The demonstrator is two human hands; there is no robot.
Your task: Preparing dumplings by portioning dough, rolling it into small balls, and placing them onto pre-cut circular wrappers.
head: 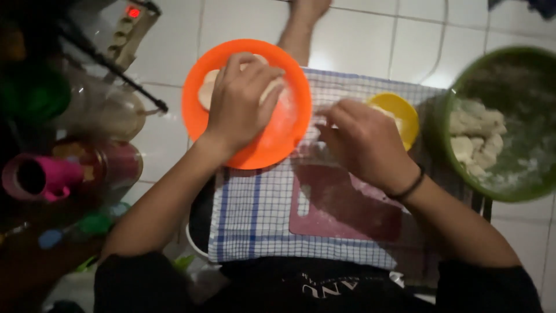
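Observation:
My left hand [240,98] reaches over an orange plate [197,116] and rests on a flat pale piece of dough [207,88] lying in it, fingers curled on top. My right hand [362,139] hovers over the far end of a dark red cutting board [341,211], fingers bunched together near a small yellow bowl [405,113]; whether it pinches anything is hidden. The board lies on a blue-checked white cloth [255,220]. A black band circles my right wrist.
A green bowl [521,75] with several floured dough lumps [478,136] stands at the right. At the left are a pink cup [37,177], a dark jar [110,162], a clear container and a power strip with a red light [133,13]. A foot [301,23] rests on the white floor tiles.

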